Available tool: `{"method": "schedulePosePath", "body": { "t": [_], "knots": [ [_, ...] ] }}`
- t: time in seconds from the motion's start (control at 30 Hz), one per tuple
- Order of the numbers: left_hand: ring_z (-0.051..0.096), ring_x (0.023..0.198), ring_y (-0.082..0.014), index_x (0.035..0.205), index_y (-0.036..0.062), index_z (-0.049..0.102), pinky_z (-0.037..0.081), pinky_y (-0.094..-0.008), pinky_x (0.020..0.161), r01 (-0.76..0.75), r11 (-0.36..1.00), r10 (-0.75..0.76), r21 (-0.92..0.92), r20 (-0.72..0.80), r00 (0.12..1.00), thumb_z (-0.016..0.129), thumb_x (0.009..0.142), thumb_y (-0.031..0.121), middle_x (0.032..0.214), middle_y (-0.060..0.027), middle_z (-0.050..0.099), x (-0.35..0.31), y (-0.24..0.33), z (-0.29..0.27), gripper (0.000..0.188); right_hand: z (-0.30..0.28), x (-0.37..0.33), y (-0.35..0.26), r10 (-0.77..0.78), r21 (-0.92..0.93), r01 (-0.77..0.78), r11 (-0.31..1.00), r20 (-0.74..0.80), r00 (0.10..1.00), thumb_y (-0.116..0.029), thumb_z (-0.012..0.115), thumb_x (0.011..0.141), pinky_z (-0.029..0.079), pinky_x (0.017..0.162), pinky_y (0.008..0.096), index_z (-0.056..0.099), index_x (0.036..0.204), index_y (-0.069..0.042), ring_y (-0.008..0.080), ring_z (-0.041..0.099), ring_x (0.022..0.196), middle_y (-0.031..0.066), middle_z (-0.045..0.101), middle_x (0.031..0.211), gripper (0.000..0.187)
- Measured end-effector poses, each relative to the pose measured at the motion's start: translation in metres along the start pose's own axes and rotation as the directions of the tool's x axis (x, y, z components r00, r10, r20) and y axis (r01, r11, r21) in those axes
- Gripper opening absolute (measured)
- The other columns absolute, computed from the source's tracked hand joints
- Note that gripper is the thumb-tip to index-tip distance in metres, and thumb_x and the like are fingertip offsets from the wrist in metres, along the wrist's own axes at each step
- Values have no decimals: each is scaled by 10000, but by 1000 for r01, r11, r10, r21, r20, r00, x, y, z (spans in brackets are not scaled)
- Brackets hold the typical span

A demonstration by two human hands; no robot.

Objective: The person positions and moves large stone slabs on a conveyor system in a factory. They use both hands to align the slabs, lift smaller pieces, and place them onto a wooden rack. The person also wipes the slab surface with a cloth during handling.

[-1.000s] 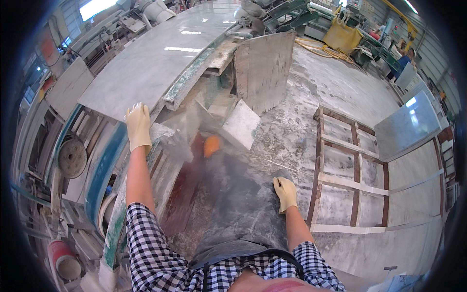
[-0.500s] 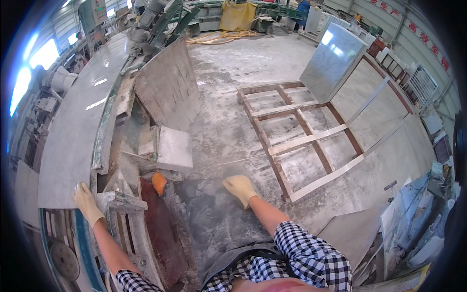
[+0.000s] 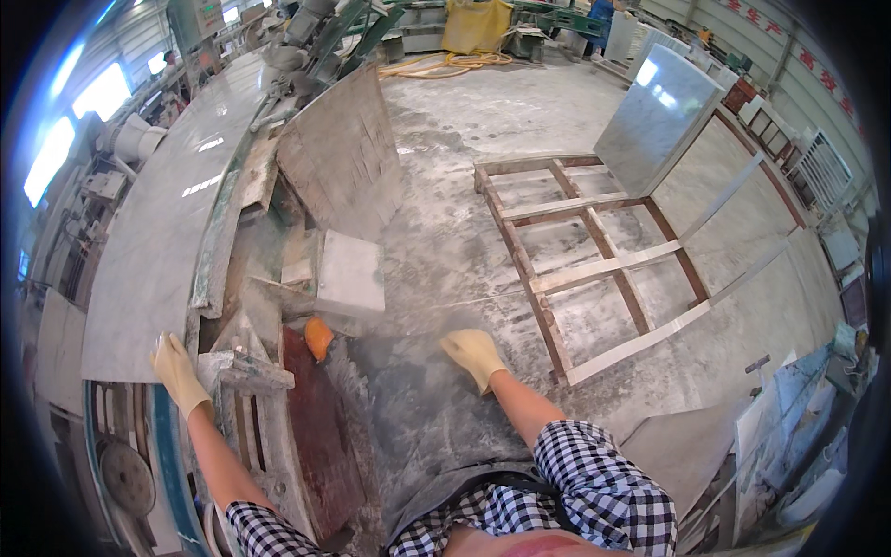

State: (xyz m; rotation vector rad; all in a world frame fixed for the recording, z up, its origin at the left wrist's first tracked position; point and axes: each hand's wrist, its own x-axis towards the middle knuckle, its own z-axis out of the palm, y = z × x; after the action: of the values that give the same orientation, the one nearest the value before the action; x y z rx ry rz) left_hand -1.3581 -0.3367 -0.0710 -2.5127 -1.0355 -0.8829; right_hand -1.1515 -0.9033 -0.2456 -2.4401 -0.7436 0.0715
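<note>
My left hand (image 3: 182,376), in a pale cream rubber glove, touches the near right corner of a long grey polished stone slab (image 3: 153,269). Its fingers lie stretched along the slab's edge. The slab rests on a machine bed with a teal rail (image 3: 173,446) below it. My right hand (image 3: 473,357), gloved the same way, hangs in the air in front of my dark apron (image 3: 436,511). Its fingers are curled in and nothing shows in them; the palm side is hidden.
Right of the slab stand a leaning rough board (image 3: 339,153), a white block (image 3: 351,271), an orange object (image 3: 318,340) and a dark red panel (image 3: 316,446). A wooden frame (image 3: 603,265) lies on the floor at right, with an upright marble slab (image 3: 659,116) on its far side.
The whole view has shifted slightly to the right. My left hand stays at the slab's corner, and my right hand keeps the same curled pose in the air.
</note>
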Motion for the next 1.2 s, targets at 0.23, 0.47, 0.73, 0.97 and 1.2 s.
{"method": "schedulePosePath", "body": {
  "t": [0.23, 0.47, 0.73, 0.97, 1.2],
  "knots": [
    [607, 1047, -437, 1019, -9, 663, 426, -521, 1002, -27, 996, 24, -80, -38, 999, 419, 1060, 236, 1063, -244, 679, -9, 31, -37, 348, 0, -1, 2, -24, 8, 24, 1000, 12, 1000, -353, 523, 965, 505, 785, 537, 712, 836, -58, 431, 667, 877, 209, 705, 885, 373],
    [644, 1067, -390, 1013, 7, 691, 447, -533, 1017, 78, 995, -78, -60, -9, 997, 445, 1017, 232, 1072, -211, 706, -7, 43, -46, 334, 0, 3, -3, 12, 25, -12, 1000, 23, 1000, -372, 544, 967, 487, 775, 550, 686, 809, -28, 447, 653, 873, 221, 693, 868, 404],
    [652, 1183, -355, 1093, 16, 710, 418, -499, 1113, 76, 997, -77, -19, -46, 996, 449, 1039, 266, 1155, -206, 723, -6, 41, -38, 365, 0, 2, -3, 52, 34, -53, 998, 37, 998, -367, 555, 978, 483, 759, 550, 684, 830, -29, 461, 645, 855, 227, 686, 857, 391],
    [633, 1246, -326, 1232, 5, 694, 397, -474, 1153, 118, 993, -118, -16, -34, 992, 473, 1038, 282, 1247, -202, 704, -6, 43, -39, 404, -2, 1, -5, 79, -11, -78, 997, 58, 995, -378, 542, 988, 491, 770, 552, 710, 868, -46, 462, 652, 872, 230, 693, 879, 391],
    [593, 1316, -305, 1292, 7, 675, 369, -450, 1184, 109, 994, -107, 24, -58, 993, 486, 1040, 284, 1316, -178, 686, -6, 39, -32, 419, -1, 2, -3, 43, 1, -43, 999, 35, 998, -359, 585, 977, 497, 729, 498, 721, 918, -40, 437, 661, 871, 212, 692, 875, 352]
  ]
}}
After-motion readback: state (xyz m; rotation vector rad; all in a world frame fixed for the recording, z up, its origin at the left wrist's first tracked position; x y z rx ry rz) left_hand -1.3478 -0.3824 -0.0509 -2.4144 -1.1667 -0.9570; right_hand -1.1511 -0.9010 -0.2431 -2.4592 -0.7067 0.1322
